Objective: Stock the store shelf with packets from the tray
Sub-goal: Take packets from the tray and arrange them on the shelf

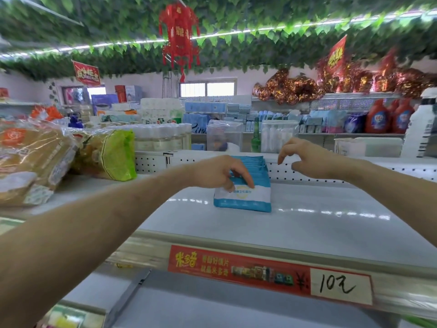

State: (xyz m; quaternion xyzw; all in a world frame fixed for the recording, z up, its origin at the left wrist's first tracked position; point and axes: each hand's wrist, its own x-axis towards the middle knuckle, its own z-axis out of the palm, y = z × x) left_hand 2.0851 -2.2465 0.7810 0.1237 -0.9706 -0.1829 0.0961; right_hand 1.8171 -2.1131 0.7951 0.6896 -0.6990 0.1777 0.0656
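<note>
A row of several blue-and-white packets (246, 197) stands upright on the white shelf (307, 223), leaning back toward the perforated rear panel. My left hand (220, 172) reaches in from the left and its fingers curl over the top edge of the front packet, gripping it. My right hand (305, 157) hovers to the right of the row, a little above the packets, with fingers loosely curled and holding nothing. The tray is not in view.
Bagged bread (30, 159) and a green-ended bag (111, 155) lie on the shelf's left side. A red price strip (269, 273) runs along the shelf's front edge. Bottles and boxed goods fill the shelves behind the perforated panel (307, 172).
</note>
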